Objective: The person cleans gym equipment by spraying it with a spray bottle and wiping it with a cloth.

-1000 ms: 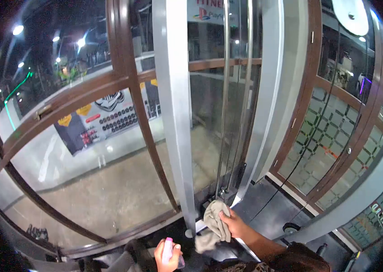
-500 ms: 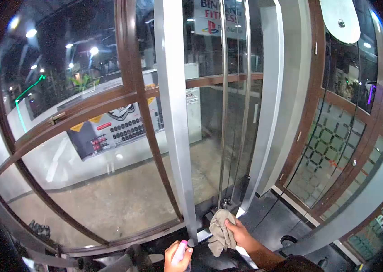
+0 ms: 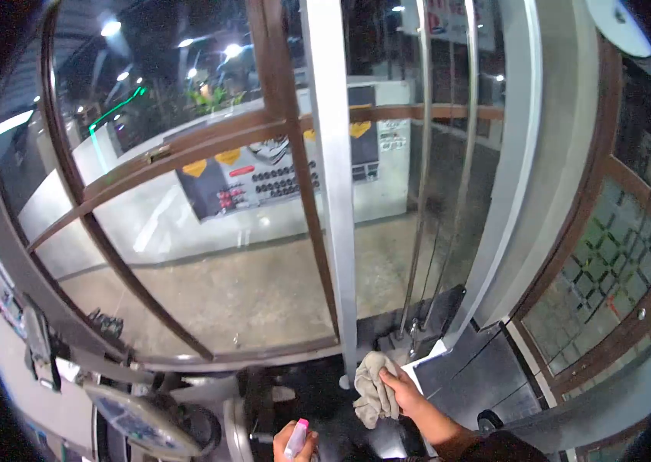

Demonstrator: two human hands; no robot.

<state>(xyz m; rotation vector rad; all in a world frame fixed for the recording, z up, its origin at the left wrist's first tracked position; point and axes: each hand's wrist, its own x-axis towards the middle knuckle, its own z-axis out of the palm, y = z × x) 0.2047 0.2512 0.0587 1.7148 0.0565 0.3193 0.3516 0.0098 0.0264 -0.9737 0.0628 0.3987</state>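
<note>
1. My right hand has its fingers clamped on a crumpled beige cloth, with the thumb on the side facing me; the cloth bunches at my fingertips and its lower folds hang loose
2. My left hand is lower down and off to the left, its fingers closed around a small bottle with a pink top; the bottle leans slightly and its top points up, well apart from the cloth
3. The cloth is just beside the foot of a silver upright post, in front of the lower ends of two shiny metal rods; I cannot tell whether it touches anything besides my hand
4. Left of the post I see brown-framed glass, and through it a low white wall bearing a poster
5. To my right are dark floor tiles and a brown-framed door with patterned glass, and a pale rounded plate sits at the upper right
6. At the lower left a tilted panel stands near some grey and black equipment, too blurred for me to make out
</note>
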